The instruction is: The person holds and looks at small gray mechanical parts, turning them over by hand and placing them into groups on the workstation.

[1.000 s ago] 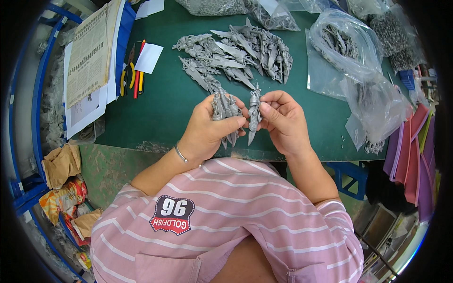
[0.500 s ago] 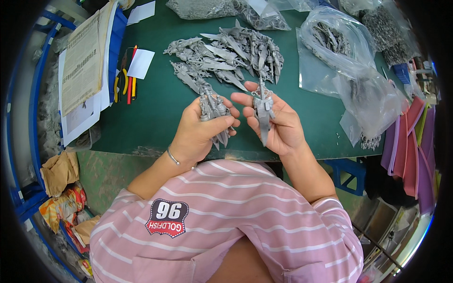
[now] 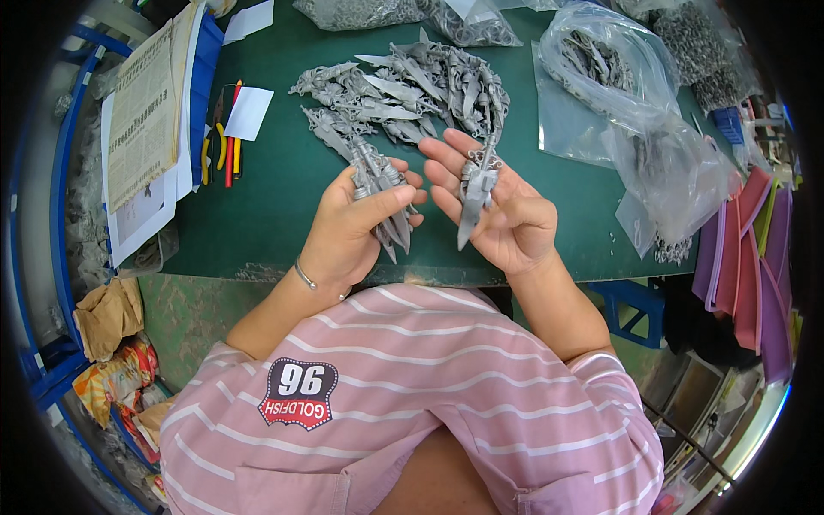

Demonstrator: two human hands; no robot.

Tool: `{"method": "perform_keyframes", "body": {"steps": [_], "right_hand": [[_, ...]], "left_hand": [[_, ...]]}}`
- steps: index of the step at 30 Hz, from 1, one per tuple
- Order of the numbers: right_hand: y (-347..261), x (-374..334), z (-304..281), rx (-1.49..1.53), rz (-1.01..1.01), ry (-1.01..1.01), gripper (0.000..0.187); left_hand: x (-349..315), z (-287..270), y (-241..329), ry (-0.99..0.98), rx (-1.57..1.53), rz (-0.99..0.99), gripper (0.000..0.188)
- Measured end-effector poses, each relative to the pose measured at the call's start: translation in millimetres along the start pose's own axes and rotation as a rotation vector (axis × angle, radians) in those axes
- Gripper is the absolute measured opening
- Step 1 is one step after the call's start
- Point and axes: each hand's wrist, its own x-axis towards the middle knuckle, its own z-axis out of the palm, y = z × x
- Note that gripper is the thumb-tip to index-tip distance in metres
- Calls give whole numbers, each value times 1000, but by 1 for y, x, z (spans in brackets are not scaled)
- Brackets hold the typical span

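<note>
Over the table's near part, my left hand [image 3: 348, 215] is closed around a bundle of grey metal dagger-shaped pieces [image 3: 375, 176]. Its thumb presses across them, and their pointed blades hang out toward me. Just to its right, my right hand [image 3: 515, 223] holds one grey dagger-shaped piece [image 3: 475, 196], blade tip toward me. That piece lies across the palm side of the fingers, which are mostly stretched out, with the thumb beside it. Beyond both hands spreads a pile of similar grey pieces [image 3: 395, 107], with rings and narrow blades tangled together.
The green table [image 3: 275, 189] carries clear bags of small metal parts [image 3: 360, 13] at the back. An opened plastic bag [image 3: 592, 64] lies at right. Yellow-handled pliers [image 3: 221, 146], a red pen [image 3: 229, 159] and a blue bin [image 3: 204, 73] with papers are at left.
My right fingers have opened out more under the single piece, and its blade has tilted slightly. The left hand keeps its bundle. The whole view has shifted slightly.
</note>
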Motion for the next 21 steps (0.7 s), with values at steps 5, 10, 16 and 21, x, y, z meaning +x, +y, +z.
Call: {"method": "perform_keyframes", "body": {"steps": [5,10,16,21], "right_hand": [[27,8,4,-978,-122,95,82],[10,13,-8,-1060,-167,320,66],[-81,24,-9,-422,-270,337,30],[-221,52,-19,-353,-610,612,30]], "left_hand": [[7,17,-2,-116,-207,-108,33],[-1,26,13,-350,56,-90,64],[1,21,23,-324,37,-58,46],[4,-3,25,-149,-34,48,27]]}}
